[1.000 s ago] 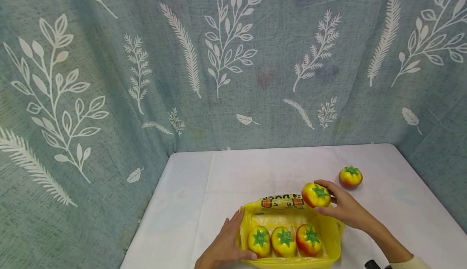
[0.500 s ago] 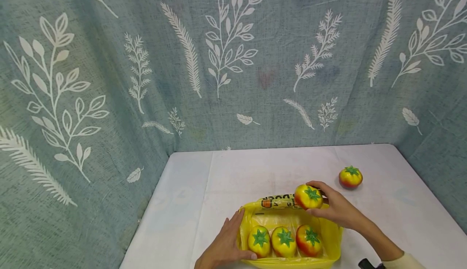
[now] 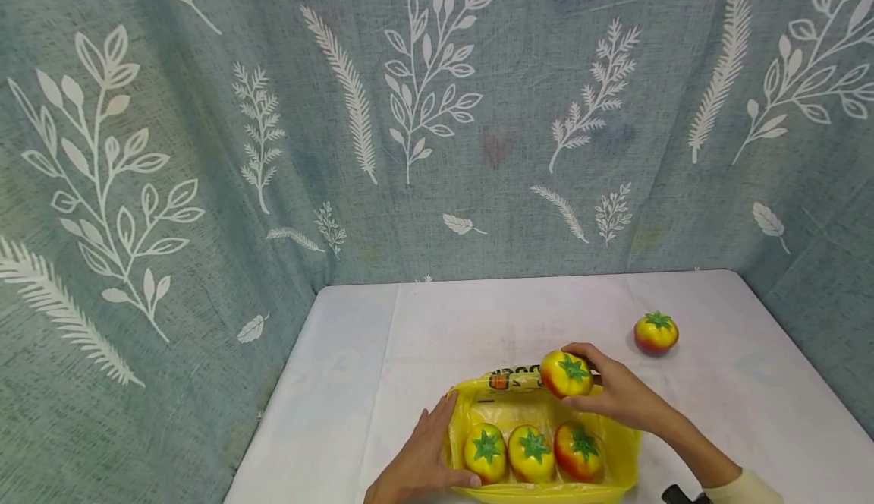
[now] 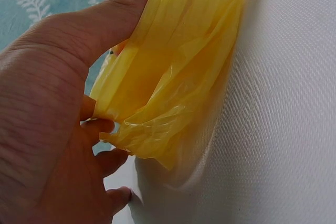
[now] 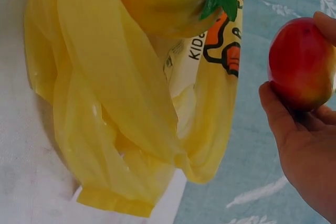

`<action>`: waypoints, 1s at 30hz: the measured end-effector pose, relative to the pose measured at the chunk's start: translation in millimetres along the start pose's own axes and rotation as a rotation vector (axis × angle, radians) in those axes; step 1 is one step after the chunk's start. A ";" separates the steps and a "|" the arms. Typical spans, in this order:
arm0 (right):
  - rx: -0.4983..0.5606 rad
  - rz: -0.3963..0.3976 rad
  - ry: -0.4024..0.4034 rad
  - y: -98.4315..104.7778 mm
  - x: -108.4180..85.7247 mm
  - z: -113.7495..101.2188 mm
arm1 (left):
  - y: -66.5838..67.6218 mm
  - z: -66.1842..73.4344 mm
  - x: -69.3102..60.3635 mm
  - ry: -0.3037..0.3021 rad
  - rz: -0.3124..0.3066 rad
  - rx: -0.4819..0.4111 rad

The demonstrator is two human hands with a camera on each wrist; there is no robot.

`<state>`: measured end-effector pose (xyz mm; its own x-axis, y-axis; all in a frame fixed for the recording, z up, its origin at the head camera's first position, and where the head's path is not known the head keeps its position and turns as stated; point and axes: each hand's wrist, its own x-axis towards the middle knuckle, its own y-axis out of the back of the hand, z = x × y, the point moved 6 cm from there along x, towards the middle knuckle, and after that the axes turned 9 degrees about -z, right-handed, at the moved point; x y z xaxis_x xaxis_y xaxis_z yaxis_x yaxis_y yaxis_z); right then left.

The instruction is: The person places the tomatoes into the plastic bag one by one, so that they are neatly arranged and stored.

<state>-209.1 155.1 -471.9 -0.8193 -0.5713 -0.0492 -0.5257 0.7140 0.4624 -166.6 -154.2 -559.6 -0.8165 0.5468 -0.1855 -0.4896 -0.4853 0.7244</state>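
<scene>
In the head view my right hand [image 3: 627, 394] grips a yellow-and-red toy tomato [image 3: 567, 374] by its side, green star leaf up. It hangs above the far rim of an open container covered by a yellow plastic bag [image 3: 622, 452]. From the right wrist, that tomato shows its red underside [image 5: 300, 62] between thumb and fingers. My left hand [image 3: 423, 455] holds the bag's left corner, thumb along the near rim and fingers at the left side. Inside, a left tomato [image 3: 485, 452], a middle tomato [image 3: 531, 452] and a redder right tomato [image 3: 577, 451] lie in a row.
Another toy tomato [image 3: 656, 333] stands on the white table [image 3: 355, 360], behind and right of the bag. Leaf-patterned blue-green cloth [image 3: 423, 208] rises around the table's back and sides. A small black object [image 3: 676, 495] shows beside the right sleeve.
My right hand has moved left and slightly nearer with the toy tomato, over the bag's opening. The left hand, the bag and the other tomatoes have stayed where they were.
</scene>
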 end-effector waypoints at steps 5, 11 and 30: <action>-0.006 -0.006 -0.010 -4.6 2.9 1.1 | 0.0 0.0 0.0 0.003 0.010 0.005; -0.013 -0.030 -0.010 -11.0 7.5 1.7 | -0.2 0.4 -0.3 -0.003 0.013 0.017; -0.011 -0.116 0.011 -28.5 23.7 -6.7 | 0.9 2.2 -1.6 0.006 0.007 0.008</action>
<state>-212.0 118.5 -480.2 -0.7502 -0.6547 -0.0931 -0.6144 0.6381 0.4640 -165.1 -154.0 -557.1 -0.8214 0.5397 -0.1845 -0.4819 -0.4836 0.7307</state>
